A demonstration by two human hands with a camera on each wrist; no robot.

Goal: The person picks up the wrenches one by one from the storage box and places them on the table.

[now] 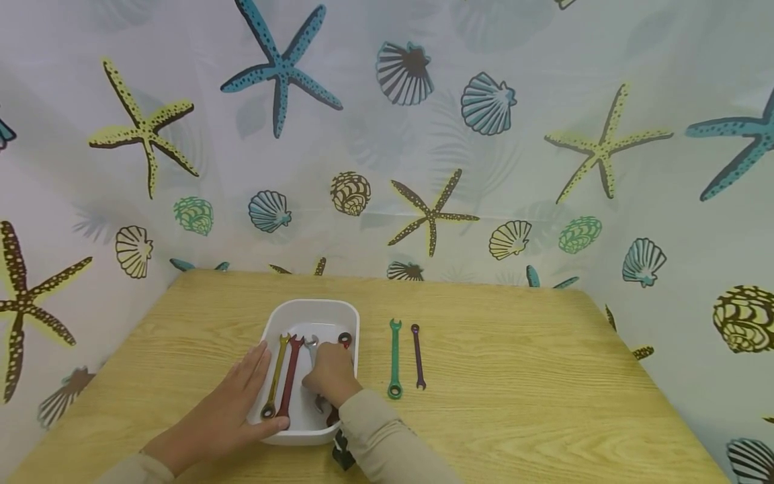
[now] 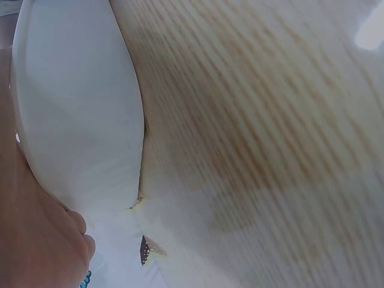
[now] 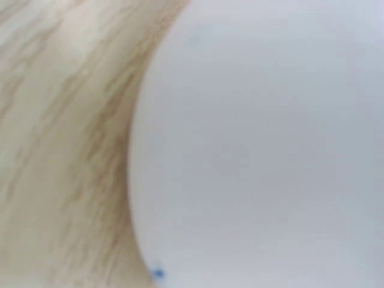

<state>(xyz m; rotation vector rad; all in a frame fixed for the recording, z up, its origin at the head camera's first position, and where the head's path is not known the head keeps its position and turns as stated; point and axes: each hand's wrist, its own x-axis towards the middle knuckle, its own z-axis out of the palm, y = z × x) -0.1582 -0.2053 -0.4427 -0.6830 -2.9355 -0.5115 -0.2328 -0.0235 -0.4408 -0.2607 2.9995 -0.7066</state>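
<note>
A white tray [image 1: 314, 306] stands on the table, holding several combination wrenches. On its left side lie a gold wrench [image 1: 277, 376] and a red wrench [image 1: 291, 376]. My left hand [image 1: 232, 403] lies along the tray's left side, fingers straight, thumb over the near rim. My right hand [image 1: 334, 373] reaches inside with curled fingers, its thumb and forefinger pinching the shank of a silver wrench [image 1: 311, 341]. That hand covers the middle of a dark red wrench [image 1: 345, 339]. The right wrist view shows just the tray's wall [image 3: 252, 150] up close.
Right of the tray, a green wrench [image 1: 395, 356] and a smaller purple wrench [image 1: 418, 356] lie side by side on the wooden table [image 1: 514, 390]. A black device [image 1: 342, 454] sits under my right wrist. A curtain [image 1: 375, 148] printed with shells and starfish surrounds the table.
</note>
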